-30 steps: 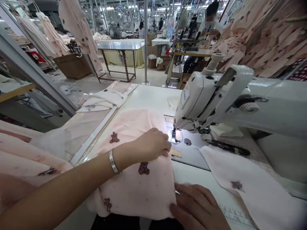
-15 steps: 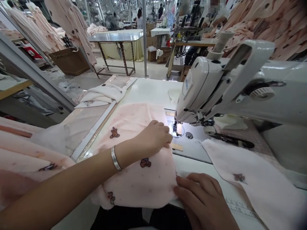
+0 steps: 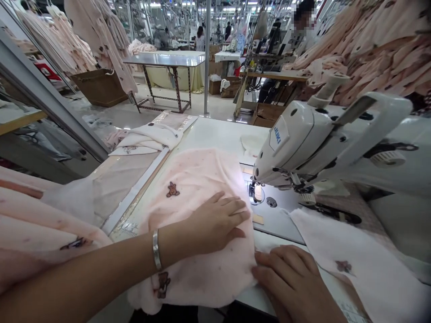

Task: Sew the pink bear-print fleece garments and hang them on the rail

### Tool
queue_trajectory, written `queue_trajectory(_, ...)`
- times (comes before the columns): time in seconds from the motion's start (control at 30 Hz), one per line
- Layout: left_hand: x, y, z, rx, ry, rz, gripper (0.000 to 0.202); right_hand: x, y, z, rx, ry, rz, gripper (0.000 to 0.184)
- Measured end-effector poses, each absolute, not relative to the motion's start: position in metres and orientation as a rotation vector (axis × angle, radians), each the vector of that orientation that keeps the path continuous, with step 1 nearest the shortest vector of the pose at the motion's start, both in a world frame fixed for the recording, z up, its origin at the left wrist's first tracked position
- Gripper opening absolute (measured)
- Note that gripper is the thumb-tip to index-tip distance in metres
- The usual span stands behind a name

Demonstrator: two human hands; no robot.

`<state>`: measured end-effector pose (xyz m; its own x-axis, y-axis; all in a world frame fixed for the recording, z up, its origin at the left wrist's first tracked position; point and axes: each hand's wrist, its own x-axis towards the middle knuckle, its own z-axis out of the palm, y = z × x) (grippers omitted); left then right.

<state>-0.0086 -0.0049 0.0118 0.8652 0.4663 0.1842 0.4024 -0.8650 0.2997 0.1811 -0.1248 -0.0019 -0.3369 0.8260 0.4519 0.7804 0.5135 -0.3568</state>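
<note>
A piece of pale pink fabric (image 3: pixel 202 179) with bear motifs lies on the white sewing table, its right edge beside the needle area of a white sewing machine (image 3: pixel 303 134). My left hand (image 3: pixel 215 222), with a silver bangle at the wrist, rests flat on this fabric, fingers spread. At the fabric's lower right edge, my right hand (image 3: pixel 292 278) pinches the border between thumb and fingers; the thumb is partly hidden. The presser foot (image 3: pixel 252 192) stands just right of the fabric's edge, lit by the machine lamp.
Another pink bear-print piece (image 3: pixel 340 255) lies right of my right hand. Folded white fabric (image 3: pixel 144 138) sits on the left extension. More pink cloth (image 3: pixel 43 229) hangs at the left. Farther off stand a metal-legged table (image 3: pixel 168 58), a cardboard box (image 3: pixel 101 87) and a person (image 3: pixel 303 27).
My left hand has opened from a closed grip near the presser foot and now lies flat, slightly nearer to me. My right hand keeps to the fabric's edge. The camera view has shifted slightly.
</note>
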Motion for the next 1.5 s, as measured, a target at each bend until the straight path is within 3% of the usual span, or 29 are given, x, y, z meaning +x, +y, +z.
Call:
queue_trajectory(0.7,0.012,0.043,0.004,2.802,0.574,0.370,0.035,0.196,-0.094,-0.001,-1.352,-2.129,0.039,0.020)
queue_trajectory(0.93,0.007,0.049,0.006,2.740,0.329,0.523,0.025,0.199,-0.095,-0.003,-1.301,-2.203,-0.041,0.021)
queue_trajectory(1.23,0.012,0.062,0.006,2.820,0.230,0.411,0.025,0.202,-0.085,0.001,-1.271,-2.373,-0.137,0.021)
queue_trajectory(1.5,0.025,0.100,0.003,2.785,0.308,0.610,0.019,0.213,-0.045,0.001,-1.450,-2.358,-0.178,0.017)
